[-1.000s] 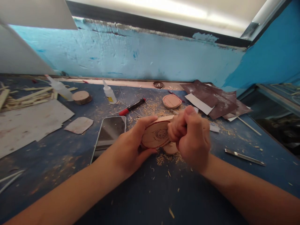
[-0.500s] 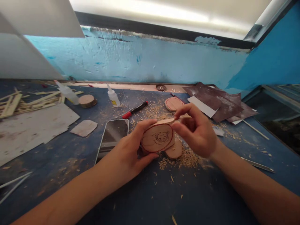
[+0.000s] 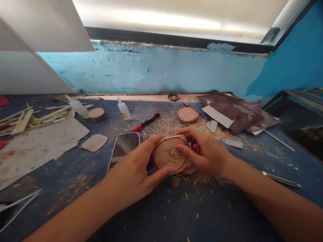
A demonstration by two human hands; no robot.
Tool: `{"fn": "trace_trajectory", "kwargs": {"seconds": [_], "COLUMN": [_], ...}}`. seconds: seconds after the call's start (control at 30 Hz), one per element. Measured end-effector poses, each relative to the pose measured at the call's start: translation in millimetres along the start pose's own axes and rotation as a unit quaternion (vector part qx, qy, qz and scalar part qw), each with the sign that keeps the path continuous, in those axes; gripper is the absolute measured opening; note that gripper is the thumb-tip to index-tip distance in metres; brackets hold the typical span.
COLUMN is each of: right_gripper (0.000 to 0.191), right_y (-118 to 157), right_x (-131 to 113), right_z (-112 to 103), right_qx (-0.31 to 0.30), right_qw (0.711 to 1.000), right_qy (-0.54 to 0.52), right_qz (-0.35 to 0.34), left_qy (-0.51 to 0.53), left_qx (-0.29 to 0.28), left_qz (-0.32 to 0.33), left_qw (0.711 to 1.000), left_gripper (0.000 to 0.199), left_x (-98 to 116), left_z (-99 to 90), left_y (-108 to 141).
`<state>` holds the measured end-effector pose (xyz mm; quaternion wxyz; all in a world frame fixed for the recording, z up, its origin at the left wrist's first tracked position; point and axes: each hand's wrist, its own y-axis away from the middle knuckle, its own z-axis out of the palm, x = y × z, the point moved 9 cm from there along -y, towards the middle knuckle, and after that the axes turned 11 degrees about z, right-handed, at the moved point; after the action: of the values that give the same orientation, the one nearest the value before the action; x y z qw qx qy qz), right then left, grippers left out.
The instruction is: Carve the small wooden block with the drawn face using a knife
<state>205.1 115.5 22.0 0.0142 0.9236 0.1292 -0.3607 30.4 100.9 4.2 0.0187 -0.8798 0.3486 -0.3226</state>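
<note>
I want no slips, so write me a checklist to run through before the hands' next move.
1. Left hand secure on the wood piece: ok, fingers at the top edge, thumb at the lower.
2. Right hand free of any tool: cannot tell, curled fingers hide the palm.
3. Line drawing fully in sight: not ok, the right thumb covers part.
4. Slim metal tool clear of the right forearm: cannot tell, its left end meets the arm's outline.
5. Table free of shavings near the hands: not ok, some lie scattered there.
</note>
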Motion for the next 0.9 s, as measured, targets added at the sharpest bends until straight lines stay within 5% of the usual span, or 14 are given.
{"fn": "trace_trajectory", "kwargs": {"seconds": [0.23, 0.37, 0.57, 0.9], "right_gripper": [0.032, 0.029, 0.028, 0.03], "right_y": [-2.2, -2.8, -3.3, -3.5], "right_x": [0.3, 6.9, 7.9, 8.3], "right_z": [3.9, 8.8, 15.1, 17.8], "right_qx": [-0.017, -0.039, -0.065, -0.077], "right_qw": [0.999, 0.998, 0.996, 0.995], "right_qy": [0.033, 0.049, 0.058, 0.063], "right_qz": [0.006, 0.025, 0.028, 0.03], "left_qy": [-0.125, -0.265, -0.286, -0.299], "left_qx": [0.044, 0.02, -0.046, -0.025], "left_qz": [-0.075, -0.127, -0.182, -0.168], "left_qw": [0.988, 0.956, 0.94, 0.939], "left_gripper": [0.049, 0.06, 0.079, 0.069], "left_x": [-26.9, -44.8, -71.5, -69.9], "left_z": [-33.7, -47.4, -41.2, -35.0], "left_y": [-2.3, 1.7, 10.4, 5.1]}}
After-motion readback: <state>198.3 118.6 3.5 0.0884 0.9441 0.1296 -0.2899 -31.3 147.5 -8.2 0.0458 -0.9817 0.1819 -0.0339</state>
